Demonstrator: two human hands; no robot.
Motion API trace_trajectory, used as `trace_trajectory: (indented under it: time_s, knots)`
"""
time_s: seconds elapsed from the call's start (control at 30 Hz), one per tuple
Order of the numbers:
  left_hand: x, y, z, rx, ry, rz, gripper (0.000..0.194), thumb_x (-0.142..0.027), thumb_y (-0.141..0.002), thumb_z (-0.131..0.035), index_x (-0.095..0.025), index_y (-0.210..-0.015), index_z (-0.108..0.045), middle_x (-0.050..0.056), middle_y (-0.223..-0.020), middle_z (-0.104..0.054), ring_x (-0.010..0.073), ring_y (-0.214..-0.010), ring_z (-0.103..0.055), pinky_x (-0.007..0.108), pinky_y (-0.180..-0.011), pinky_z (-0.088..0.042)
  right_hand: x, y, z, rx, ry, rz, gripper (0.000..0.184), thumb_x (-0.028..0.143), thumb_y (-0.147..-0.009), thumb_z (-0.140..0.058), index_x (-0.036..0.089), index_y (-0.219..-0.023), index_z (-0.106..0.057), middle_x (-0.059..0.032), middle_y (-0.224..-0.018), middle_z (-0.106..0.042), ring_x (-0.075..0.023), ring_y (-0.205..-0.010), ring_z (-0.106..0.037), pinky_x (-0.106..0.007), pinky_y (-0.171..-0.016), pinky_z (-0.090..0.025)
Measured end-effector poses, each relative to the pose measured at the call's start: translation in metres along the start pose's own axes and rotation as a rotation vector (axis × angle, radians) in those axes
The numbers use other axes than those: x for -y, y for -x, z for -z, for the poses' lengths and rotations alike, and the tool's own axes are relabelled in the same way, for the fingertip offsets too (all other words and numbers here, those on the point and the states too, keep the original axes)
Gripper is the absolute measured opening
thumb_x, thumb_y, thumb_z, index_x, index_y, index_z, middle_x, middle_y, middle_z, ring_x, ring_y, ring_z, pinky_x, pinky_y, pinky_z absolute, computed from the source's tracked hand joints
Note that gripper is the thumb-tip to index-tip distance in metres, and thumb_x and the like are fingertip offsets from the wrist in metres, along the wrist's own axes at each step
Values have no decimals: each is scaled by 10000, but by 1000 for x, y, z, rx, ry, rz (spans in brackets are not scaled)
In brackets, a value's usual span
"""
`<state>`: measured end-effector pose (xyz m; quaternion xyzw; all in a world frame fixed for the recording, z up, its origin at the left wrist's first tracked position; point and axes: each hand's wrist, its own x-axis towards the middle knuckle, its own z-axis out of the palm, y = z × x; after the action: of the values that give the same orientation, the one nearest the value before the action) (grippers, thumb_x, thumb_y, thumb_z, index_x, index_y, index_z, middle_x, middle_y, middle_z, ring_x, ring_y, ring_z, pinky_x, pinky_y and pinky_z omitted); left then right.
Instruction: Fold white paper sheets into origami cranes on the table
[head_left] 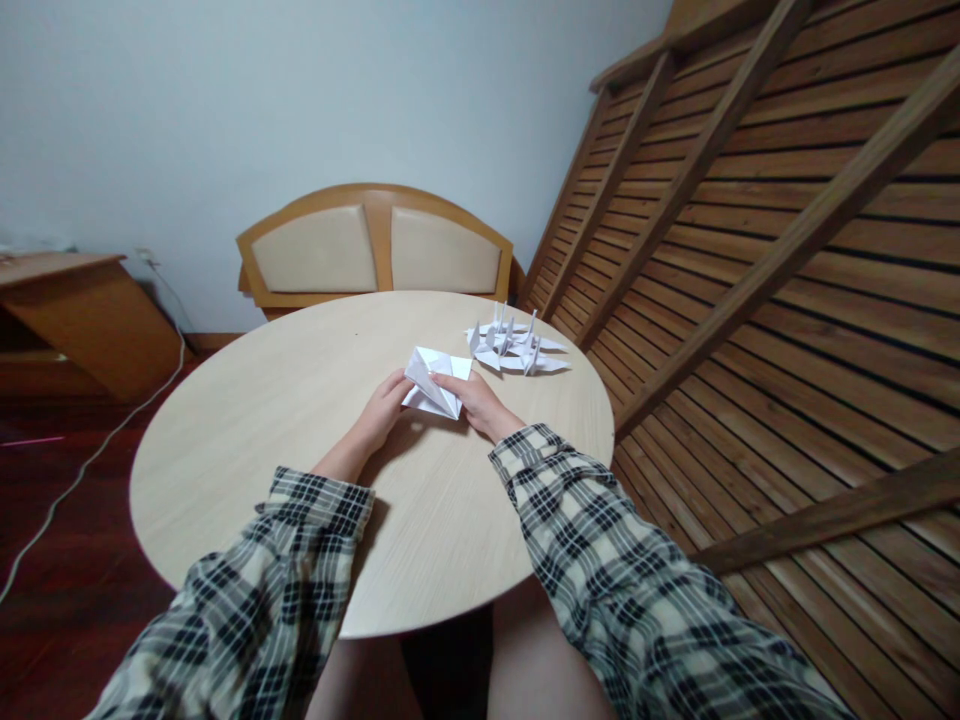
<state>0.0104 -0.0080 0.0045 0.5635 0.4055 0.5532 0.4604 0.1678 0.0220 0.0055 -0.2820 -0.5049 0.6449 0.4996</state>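
A partly folded white paper (433,383) rests on the round light-wood table (300,440), near its middle. My left hand (382,408) grips the paper's left edge with fingers curled under it. My right hand (480,402) pinches the paper from the right, fingers pressed on its fold. Both arms wear checked sleeves. A little beyond the paper, toward the far right of the table, stands a cluster of finished white paper cranes (516,345).
A wooden chair with a beige padded back (375,250) stands behind the table. A slatted wooden frame (780,260) leans along the right side. A low wooden cabinet (82,310) and a white cable (97,450) lie on the dark floor at left.
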Motion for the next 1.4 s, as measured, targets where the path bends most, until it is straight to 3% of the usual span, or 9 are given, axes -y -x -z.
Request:
trace_trajectory:
  time_s: [0.17, 0.37, 0.57, 0.77, 0.97, 1.23, 1.4]
  knots:
    - [0, 0, 1, 13, -22, -11, 249, -388, -825, -551, -182, -890, -675, 96, -982, -677, 216, -884, -598, 298, -695, -485, 0, 2, -2, 58, 2, -44, 312, 247, -696, -781, 169, -970, -654, -48, -940, -709, -168, -818, -636, -354, -850, -523]
    - [1, -1, 0, 26, -31, -17, 293, -445, -867, -508, -196, -936, -647, 91, -1022, -651, 215, -910, -575, 300, -722, -492, 3, 3, -4, 40, -41, -36, 367, 222, -643, -805, 161, -970, -650, -42, -907, -710, -164, -802, -640, -345, -864, -522]
    - [-4, 2, -1, -42, -63, -35, 272, -466, -870, -536, -204, -860, -607, 79, -928, -614, 195, -836, -552, 282, -689, -486, 4, 4, -5, 28, -28, -50, 352, 234, -656, -802, 165, -965, -648, -46, -928, -720, -179, -830, -648, -362, -866, -534]
    - [-10, 5, -3, 14, -92, -92, 274, -476, -851, -594, -203, -871, -593, 29, -853, -583, 158, -778, -559, 285, -715, -494, 4, 3, -5, 25, -20, -33, 307, 216, -700, -770, 159, -980, -658, -60, -960, -714, -176, -844, -653, -351, -855, -529]
    - [-13, 5, -3, -61, -241, -163, 215, -398, -806, -652, -191, -791, -597, 23, -781, -597, 170, -755, -544, 313, -739, -460, 1, 2, -5, 22, 33, -42, 274, 196, -731, -730, 172, -992, -650, -41, -955, -715, -171, -855, -646, -346, -863, -525]
    - [-12, 3, -1, -134, -231, -116, 275, -420, -768, -673, -154, -761, -604, 20, -719, -580, 149, -666, -504, 282, -611, -395, -4, 1, -3, 74, 89, 29, 217, 198, -765, -692, 181, -980, -663, -34, -975, -718, -166, -884, -644, -357, -925, -501]
    - [-6, -1, 1, -194, -192, -117, 274, -412, -733, -694, -158, -745, -594, 12, -688, -572, 139, -627, -491, 266, -559, -371, -4, 1, -3, 49, 82, 10, 201, 223, -797, -676, 186, -995, -662, -40, -970, -716, -167, -881, -643, -335, -873, -517]
